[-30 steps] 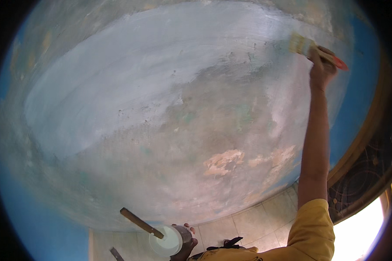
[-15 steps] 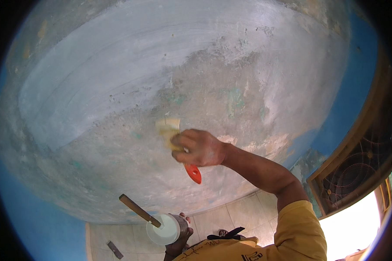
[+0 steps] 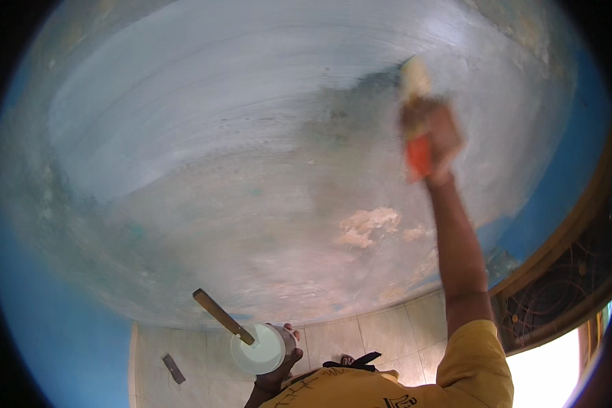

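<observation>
My right hand (image 3: 438, 132), blurred by motion, grips a paintbrush (image 3: 420, 155) with an orange handle and pale bristles. The bristle end is up at the wall (image 3: 265, 224), at the right end of a dark, wet-looking streak. Pale whitish paint covers the wall's upper part, while bare grey plaster with greenish and pinkish patches shows lower down. Below, my left hand (image 3: 287, 364) holds a round tub of white paint (image 3: 268, 348), fingers wrapped round its side. A flat wooden stick (image 3: 217, 313) stands tilted in the tub and leans out over its rim.
Blue painted wall (image 3: 61, 326) borders the plaster at left and right. A dark wood-framed panel with a curved pattern (image 3: 557, 292) is at the right, above a bright opening. On the tiled floor (image 3: 333, 340) lies a small dark flat piece (image 3: 173, 368).
My right hand has moved the paintbrush up and to the right across the wall, with the arm now stretched out. My left hand and the tub stay nearly where they were.
</observation>
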### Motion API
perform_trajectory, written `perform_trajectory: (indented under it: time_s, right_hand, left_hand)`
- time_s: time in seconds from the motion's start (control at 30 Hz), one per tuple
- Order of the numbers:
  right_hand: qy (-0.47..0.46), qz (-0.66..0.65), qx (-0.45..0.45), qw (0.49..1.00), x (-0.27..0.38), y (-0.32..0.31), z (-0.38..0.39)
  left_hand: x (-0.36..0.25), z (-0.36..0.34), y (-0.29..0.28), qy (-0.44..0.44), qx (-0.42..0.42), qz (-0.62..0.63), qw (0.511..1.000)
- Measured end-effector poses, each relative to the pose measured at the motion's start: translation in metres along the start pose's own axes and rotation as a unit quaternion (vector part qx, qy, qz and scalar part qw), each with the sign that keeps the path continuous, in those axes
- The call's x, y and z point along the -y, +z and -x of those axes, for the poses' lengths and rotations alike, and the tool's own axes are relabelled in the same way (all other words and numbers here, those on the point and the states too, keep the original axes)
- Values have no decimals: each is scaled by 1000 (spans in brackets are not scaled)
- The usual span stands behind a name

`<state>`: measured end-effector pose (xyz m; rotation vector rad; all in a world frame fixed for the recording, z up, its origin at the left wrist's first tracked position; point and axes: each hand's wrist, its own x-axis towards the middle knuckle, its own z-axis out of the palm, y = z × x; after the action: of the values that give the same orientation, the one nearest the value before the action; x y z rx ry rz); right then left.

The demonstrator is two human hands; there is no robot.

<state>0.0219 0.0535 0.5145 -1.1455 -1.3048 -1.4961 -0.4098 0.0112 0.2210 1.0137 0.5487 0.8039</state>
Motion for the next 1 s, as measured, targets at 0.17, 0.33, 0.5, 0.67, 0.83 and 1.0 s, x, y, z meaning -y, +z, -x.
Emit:
perform_trajectory:
  time_s: [0.17,0.33,0.5,0.67,0.83,1.0]
  right_hand:
    - [-139,-311,145,929,131,15,14]
    - [-95,-209,-132,964,41,7,-86]
    - [-104,-130,-93,982,5,60,-102]
    - [-168,-370,319,856,169,50,17]
    - [96,-273,221,931,115,35,-32]
    - [-109,-140,-68,982,47,73,-123]
  left_hand:
    - [1,-3,-3,-75,-25,125,989]
    - [-9,4,4,-4,-45,-70,997]
    - [7,-4,-21,18,-34,-61,997]
    - [3,3,-16,-16,-61,79,995]
    - [10,-4,-29,2,-11,7,1000]
    - [8,-3,-26,-52,-7,261,964]
